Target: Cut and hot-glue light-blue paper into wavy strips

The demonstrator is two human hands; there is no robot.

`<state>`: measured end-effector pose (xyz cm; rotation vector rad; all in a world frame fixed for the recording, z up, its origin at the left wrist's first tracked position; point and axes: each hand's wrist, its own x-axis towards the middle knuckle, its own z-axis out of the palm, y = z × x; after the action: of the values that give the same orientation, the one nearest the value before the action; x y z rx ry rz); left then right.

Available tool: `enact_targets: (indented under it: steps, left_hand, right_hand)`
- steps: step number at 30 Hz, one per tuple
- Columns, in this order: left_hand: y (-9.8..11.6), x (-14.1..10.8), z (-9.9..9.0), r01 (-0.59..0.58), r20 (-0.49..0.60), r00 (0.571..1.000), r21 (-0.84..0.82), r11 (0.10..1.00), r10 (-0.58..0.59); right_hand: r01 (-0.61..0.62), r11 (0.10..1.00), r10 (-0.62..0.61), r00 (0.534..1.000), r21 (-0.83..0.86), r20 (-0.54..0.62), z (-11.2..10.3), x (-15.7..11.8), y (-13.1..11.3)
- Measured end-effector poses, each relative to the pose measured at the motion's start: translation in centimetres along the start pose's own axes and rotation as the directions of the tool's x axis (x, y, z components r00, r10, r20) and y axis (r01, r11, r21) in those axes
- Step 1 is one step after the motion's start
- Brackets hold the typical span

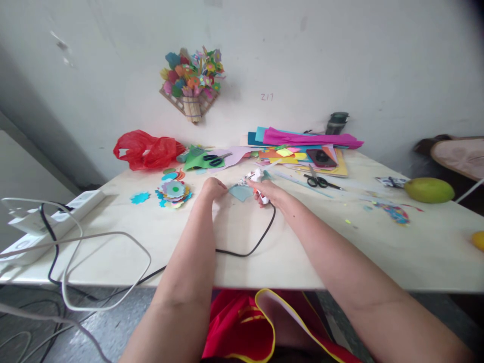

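Observation:
My right hand (266, 191) is wrapped round a white hot glue gun (256, 175) with an orange part, its black cord (260, 243) curving down to the left. Just left of the gun lies a pale blue-grey piece of paper (241, 192) on the table. At the left corner of this paper is my left hand (215, 187), fingers closed together at its edge; the fingertips are small and partly hidden. Further left sits a stack of layered paper flowers (174, 192), with a blue scalloped paper shape (140, 197) beside it.
Black scissors (319, 181) lie right of my hands, another pair (215, 160) on green paper behind. Coloured sheets (310, 137) and a phone (322, 158) are at the back. A red plastic bag (147, 150), power strip (83, 204) and loose cables stand left; a green mango (429, 190) lies right.

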<state>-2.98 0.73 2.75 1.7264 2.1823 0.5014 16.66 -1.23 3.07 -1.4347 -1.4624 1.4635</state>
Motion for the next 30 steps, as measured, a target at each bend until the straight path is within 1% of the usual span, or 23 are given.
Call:
enact_targets:
  steps: [19, 30]
  left_hand:
    - [0.3, -0.6, -0.4, 0.000, 0.020, 1.000, 0.005, 1.000, 0.000]
    - [0.4, -0.7, -0.4, 0.004, 0.021, 1.000, -0.024, 1.000, -0.003]
  right_hand:
    - [-0.015, 0.999, 0.016, 1.000, -0.028, 0.017, 0.5, -0.5, -0.3]
    - [0.009, 1.000, -0.008, 1.000, -0.018, 0.028, 1.0, -0.6, -0.3]
